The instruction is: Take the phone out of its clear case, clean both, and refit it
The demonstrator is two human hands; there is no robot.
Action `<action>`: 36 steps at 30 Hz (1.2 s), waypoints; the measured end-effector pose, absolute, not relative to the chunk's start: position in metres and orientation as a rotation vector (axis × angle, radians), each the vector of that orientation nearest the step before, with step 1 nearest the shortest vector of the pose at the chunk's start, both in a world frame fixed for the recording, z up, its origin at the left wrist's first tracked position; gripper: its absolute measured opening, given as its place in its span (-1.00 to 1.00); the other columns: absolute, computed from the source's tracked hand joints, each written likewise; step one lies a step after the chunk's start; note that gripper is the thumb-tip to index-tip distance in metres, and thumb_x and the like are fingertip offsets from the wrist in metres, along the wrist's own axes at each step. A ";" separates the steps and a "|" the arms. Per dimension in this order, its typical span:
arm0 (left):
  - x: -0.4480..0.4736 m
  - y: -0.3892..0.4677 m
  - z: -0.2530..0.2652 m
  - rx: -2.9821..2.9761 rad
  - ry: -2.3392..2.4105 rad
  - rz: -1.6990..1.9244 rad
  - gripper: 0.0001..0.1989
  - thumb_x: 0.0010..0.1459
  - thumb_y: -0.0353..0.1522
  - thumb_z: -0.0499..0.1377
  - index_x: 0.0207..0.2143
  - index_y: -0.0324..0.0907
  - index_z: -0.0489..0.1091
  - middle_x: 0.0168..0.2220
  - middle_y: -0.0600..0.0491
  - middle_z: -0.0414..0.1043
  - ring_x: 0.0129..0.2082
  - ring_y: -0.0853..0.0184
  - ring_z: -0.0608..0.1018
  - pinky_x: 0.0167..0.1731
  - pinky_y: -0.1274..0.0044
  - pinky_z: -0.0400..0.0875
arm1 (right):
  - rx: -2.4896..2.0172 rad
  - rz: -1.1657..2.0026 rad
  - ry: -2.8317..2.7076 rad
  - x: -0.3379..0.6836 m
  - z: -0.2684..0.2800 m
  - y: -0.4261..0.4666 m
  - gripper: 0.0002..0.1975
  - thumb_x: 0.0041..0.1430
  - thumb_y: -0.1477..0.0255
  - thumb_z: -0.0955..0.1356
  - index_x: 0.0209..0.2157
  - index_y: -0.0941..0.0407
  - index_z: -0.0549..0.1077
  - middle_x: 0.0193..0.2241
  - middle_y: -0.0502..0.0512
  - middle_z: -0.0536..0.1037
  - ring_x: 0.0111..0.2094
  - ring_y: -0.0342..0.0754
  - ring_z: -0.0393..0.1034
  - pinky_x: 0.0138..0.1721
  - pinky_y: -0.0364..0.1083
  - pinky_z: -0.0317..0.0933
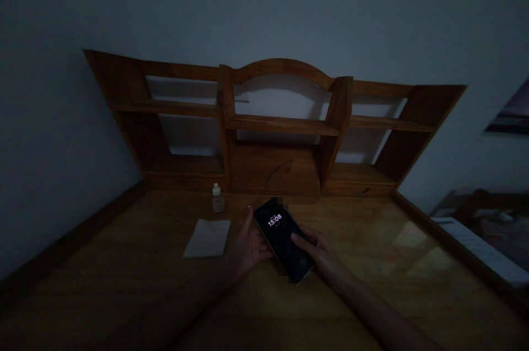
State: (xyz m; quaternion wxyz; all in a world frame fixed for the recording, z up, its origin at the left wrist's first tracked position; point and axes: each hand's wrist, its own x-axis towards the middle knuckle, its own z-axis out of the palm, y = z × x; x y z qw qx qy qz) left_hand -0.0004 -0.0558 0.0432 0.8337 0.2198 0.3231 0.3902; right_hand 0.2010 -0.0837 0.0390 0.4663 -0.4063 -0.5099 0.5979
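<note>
Left of centre on the desk (392, 252), we list first one sheet (208, 239), pale, four-sided, lying flat; cloth or paper, we cannot tell. Just behind it, to the right, we enter one bottle (217, 201), small, pale-capped, upright, near the foot of the wooden shelf (285, 126) that spans the back. Next, our left hand (249, 246): palm turned toward the phone (285, 246), thumb raised and spread away from the fingers, whose tips reach to the left long edge; whether they press on its underside, we cannot tell. Item at centre: the phone, dark, screen up, lit figures reading 13:08, held above the desk in front of us. Its long axis slants, top end away and to the left, bottom end toward us and to the right. It lies to the right of our left fingers and to the left of our right hand (322, 254), which is the nearer of the two to its bottom end. Right hand: thumb laid over the screen, fingers behind the right long edge, pinching the phone between them. Past the desk's right edge, we list one white surface (483, 254), too dim to identify, and above it part of a dark panel (512, 111).
</note>
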 end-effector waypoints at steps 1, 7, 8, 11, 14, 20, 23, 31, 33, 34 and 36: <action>-0.001 -0.056 0.043 0.461 0.681 0.822 -0.23 0.21 0.17 -0.12 -0.14 -0.41 0.35 -0.18 -0.26 0.45 -0.22 0.09 0.52 -0.16 0.36 0.40 | -1.004 1.451 -1.269 0.201 0.039 -0.084 -0.65 0.09 0.19 0.43 -0.16 0.12 0.56 -0.20 0.17 0.61 -0.22 0.03 0.48 -0.20 -0.05 0.28; -0.005 -0.055 0.041 0.473 0.610 0.801 -0.37 0.29 0.03 -0.13 -0.11 -0.40 0.34 -0.19 -0.27 0.45 -0.24 0.06 0.54 -0.12 0.28 0.39 | -1.068 1.374 -1.341 0.204 0.037 -0.081 -0.65 0.05 0.18 0.45 -0.22 0.13 0.58 -0.30 0.13 0.63 -0.31 0.02 0.49 -0.29 -0.07 0.28; -0.005 -0.055 0.041 0.483 0.602 0.794 -0.38 0.30 0.00 -0.13 -0.10 -0.40 0.34 -0.19 -0.27 0.45 -0.24 0.05 0.54 -0.11 0.26 0.38 | -1.068 1.390 -1.345 0.205 0.037 -0.080 -0.65 0.04 0.18 0.45 -0.22 0.13 0.58 -0.29 0.13 0.63 -0.30 0.02 0.49 -0.28 -0.06 0.28; -0.006 -0.057 0.042 0.499 0.576 0.785 -0.42 0.30 -0.03 -0.13 -0.10 -0.39 0.34 -0.19 -0.27 0.45 -0.26 0.03 0.54 -0.14 0.25 0.38 | -1.068 1.397 -1.365 0.206 0.038 -0.079 -0.66 0.04 0.18 0.46 -0.23 0.13 0.59 -0.29 0.13 0.63 -0.29 0.03 0.49 -0.26 -0.06 0.29; -0.005 -0.059 0.045 0.481 0.601 0.795 -0.43 0.29 -0.02 -0.09 -0.08 -0.39 0.32 -0.21 -0.25 0.46 -0.28 0.05 0.55 -0.18 0.29 0.40 | -1.098 1.381 -1.370 0.206 0.040 -0.080 -0.67 0.03 0.18 0.46 -0.27 0.14 0.60 -0.34 0.14 0.63 -0.34 0.01 0.48 -0.32 -0.07 0.27; -0.003 -0.060 0.051 0.482 0.629 0.794 -0.39 0.33 -0.02 -0.14 -0.02 -0.43 0.29 -0.26 -0.26 0.47 -0.31 0.06 0.56 -0.22 0.31 0.41 | -1.110 1.403 -1.343 0.207 0.047 -0.082 -0.66 0.04 0.20 0.46 -0.23 0.15 0.59 -0.29 0.15 0.63 -0.31 0.01 0.48 -0.29 -0.07 0.28; -0.002 -0.060 0.049 0.472 0.623 0.801 -0.43 0.33 -0.03 -0.14 -0.09 -0.40 0.31 -0.27 -0.25 0.47 -0.30 0.06 0.56 -0.21 0.29 0.41 | -1.114 1.419 -1.318 0.208 0.043 -0.081 -0.66 0.06 0.20 0.45 -0.25 0.18 0.59 -0.36 0.14 0.63 -0.40 -0.04 0.47 -0.38 -0.11 0.25; -0.003 -0.056 0.038 0.507 0.598 0.831 -0.50 0.34 -0.08 -0.11 -0.09 -0.36 0.32 -0.23 -0.26 0.46 -0.29 0.06 0.55 -0.23 0.29 0.43 | -1.018 1.491 -1.254 0.209 0.031 -0.078 -0.66 0.05 0.24 0.46 -0.20 0.18 0.57 -0.31 0.17 0.63 -0.36 -0.02 0.49 -0.33 -0.08 0.29; -0.004 -0.055 0.035 0.523 0.588 0.829 -0.51 0.35 -0.10 -0.12 -0.10 -0.36 0.33 -0.23 -0.27 0.46 -0.30 0.06 0.55 -0.24 0.28 0.43 | -1.013 1.500 -1.256 0.209 0.031 -0.078 -0.66 0.06 0.24 0.46 -0.20 0.18 0.56 -0.31 0.16 0.63 -0.37 -0.02 0.49 -0.34 -0.08 0.29; -0.004 -0.055 0.034 0.535 0.593 0.838 -0.51 0.36 -0.11 -0.14 -0.12 -0.36 0.33 -0.24 -0.27 0.46 -0.32 0.07 0.55 -0.26 0.27 0.44 | -1.014 1.499 -1.254 0.209 0.032 -0.078 -0.67 0.06 0.24 0.46 -0.21 0.18 0.56 -0.32 0.15 0.62 -0.37 -0.02 0.49 -0.34 -0.08 0.29; -0.003 -0.056 0.033 0.561 0.635 0.867 -0.54 0.37 -0.16 -0.18 -0.15 -0.36 0.33 -0.26 -0.26 0.45 -0.36 0.09 0.55 -0.28 0.28 0.45 | -1.027 1.494 -1.246 0.208 0.032 -0.079 -0.68 0.05 0.23 0.46 -0.24 0.18 0.56 -0.35 0.14 0.62 -0.40 -0.04 0.47 -0.37 -0.10 0.27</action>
